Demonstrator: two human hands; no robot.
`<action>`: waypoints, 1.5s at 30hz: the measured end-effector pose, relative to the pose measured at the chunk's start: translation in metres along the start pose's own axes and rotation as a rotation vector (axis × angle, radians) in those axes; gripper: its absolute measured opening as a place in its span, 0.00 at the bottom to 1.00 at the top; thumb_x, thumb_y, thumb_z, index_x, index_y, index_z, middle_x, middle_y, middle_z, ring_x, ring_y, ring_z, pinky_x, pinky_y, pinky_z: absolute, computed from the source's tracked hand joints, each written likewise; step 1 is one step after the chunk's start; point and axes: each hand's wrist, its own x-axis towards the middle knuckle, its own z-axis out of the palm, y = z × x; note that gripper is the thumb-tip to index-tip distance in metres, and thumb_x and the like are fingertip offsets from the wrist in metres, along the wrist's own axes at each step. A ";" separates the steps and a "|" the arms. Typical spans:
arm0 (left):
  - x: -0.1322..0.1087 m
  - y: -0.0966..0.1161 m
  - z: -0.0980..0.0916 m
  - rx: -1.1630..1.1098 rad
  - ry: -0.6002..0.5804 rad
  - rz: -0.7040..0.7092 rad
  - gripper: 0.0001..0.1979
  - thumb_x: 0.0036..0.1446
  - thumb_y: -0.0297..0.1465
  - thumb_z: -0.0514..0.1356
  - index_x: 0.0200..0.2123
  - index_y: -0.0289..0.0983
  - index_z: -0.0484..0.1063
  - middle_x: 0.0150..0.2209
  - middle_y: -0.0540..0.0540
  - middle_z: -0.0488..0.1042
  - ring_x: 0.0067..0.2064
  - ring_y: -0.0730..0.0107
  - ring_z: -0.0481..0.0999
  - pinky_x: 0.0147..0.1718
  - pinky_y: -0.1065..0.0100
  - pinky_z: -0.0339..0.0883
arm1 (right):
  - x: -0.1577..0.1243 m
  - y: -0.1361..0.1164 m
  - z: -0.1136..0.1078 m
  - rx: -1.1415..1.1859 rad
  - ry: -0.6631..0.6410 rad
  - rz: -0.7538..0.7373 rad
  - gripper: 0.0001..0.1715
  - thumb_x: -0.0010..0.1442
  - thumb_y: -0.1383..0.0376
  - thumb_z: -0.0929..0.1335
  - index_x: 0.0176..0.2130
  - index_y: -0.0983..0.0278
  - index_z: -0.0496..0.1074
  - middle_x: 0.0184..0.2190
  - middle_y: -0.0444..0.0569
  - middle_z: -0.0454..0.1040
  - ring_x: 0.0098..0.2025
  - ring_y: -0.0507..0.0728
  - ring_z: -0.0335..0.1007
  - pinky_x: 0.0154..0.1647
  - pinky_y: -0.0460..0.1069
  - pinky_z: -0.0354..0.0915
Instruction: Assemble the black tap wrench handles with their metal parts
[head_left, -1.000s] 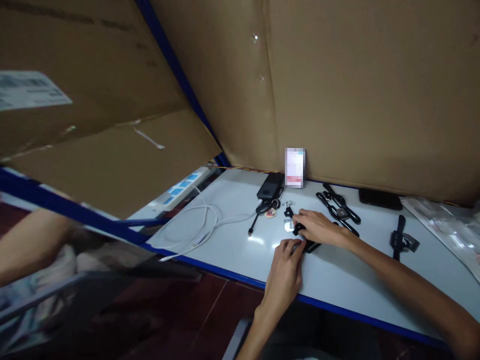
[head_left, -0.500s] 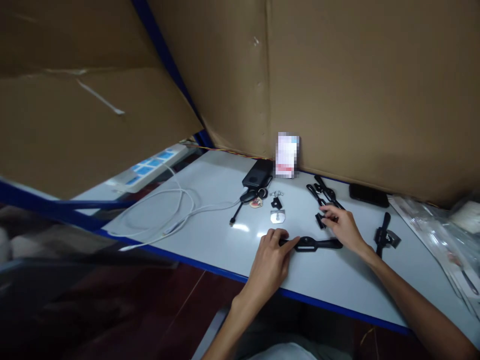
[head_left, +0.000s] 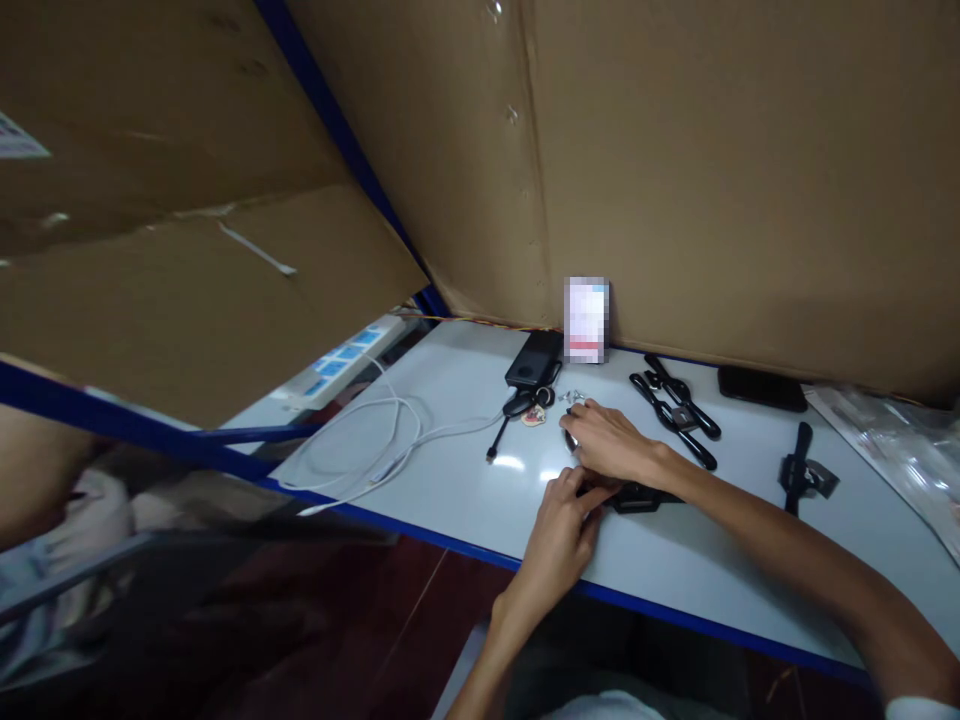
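My left hand (head_left: 562, 525) is closed on the left handle of a black spokeshave body (head_left: 636, 498) near the table's front edge. Its thumb lies along the handle. My right hand (head_left: 611, 440) reaches across above that body, fingers bent down and pressed together over the loose parts. Just at its fingertips show a small black part (head_left: 568, 411) and the edge of a silver blade (head_left: 571, 441); the hand covers most of both. Whether it pinches one of them is hidden. Behind these lie small silver screws (head_left: 573, 397).
Two black spokeshaves (head_left: 671, 405) lie behind my right forearm, another spokeshave (head_left: 801, 470) to the right. A black phone (head_left: 761, 388), a lit phone (head_left: 586, 320), a power bank (head_left: 534, 360), keys (head_left: 534, 398), a white cable (head_left: 405, 440) and plastic bags (head_left: 885, 450) surround them.
My right hand has moved left from the small black piece beside the spokeshaves to the loose parts near my left hand. My left hand keeps its hold. The view has shifted slightly.
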 end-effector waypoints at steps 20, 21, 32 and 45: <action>0.008 0.005 0.007 0.130 -0.030 0.106 0.28 0.61 0.15 0.54 0.57 0.47 0.77 0.46 0.42 0.74 0.47 0.58 0.71 0.45 0.55 0.72 | -0.117 0.070 0.017 1.037 0.357 0.410 0.15 0.58 0.55 0.72 0.34 0.64 0.83 0.28 0.47 0.79 0.31 0.55 0.71 0.33 0.49 0.64; 0.008 0.005 0.008 0.123 -0.023 0.115 0.28 0.62 0.16 0.54 0.57 0.47 0.76 0.47 0.42 0.73 0.47 0.58 0.71 0.45 0.55 0.72 | -0.118 0.069 0.017 1.088 0.331 0.406 0.17 0.58 0.54 0.72 0.34 0.65 0.83 0.27 0.47 0.78 0.30 0.55 0.70 0.30 0.48 0.64; 0.004 0.002 0.008 0.141 -0.021 0.157 0.27 0.63 0.18 0.54 0.59 0.47 0.75 0.49 0.42 0.73 0.49 0.58 0.71 0.47 0.55 0.72 | -0.115 0.072 0.027 1.398 0.237 0.399 0.22 0.53 0.65 0.74 0.48 0.66 0.76 0.24 0.39 0.71 0.24 0.50 0.68 0.27 0.48 0.66; 0.004 0.003 0.010 0.234 -0.059 0.155 0.33 0.59 0.14 0.52 0.62 0.47 0.72 0.52 0.40 0.71 0.52 0.54 0.69 0.49 0.51 0.71 | -0.115 0.059 0.024 1.296 0.328 0.472 0.12 0.51 0.60 0.74 0.33 0.63 0.72 0.26 0.43 0.73 0.30 0.53 0.70 0.31 0.48 0.64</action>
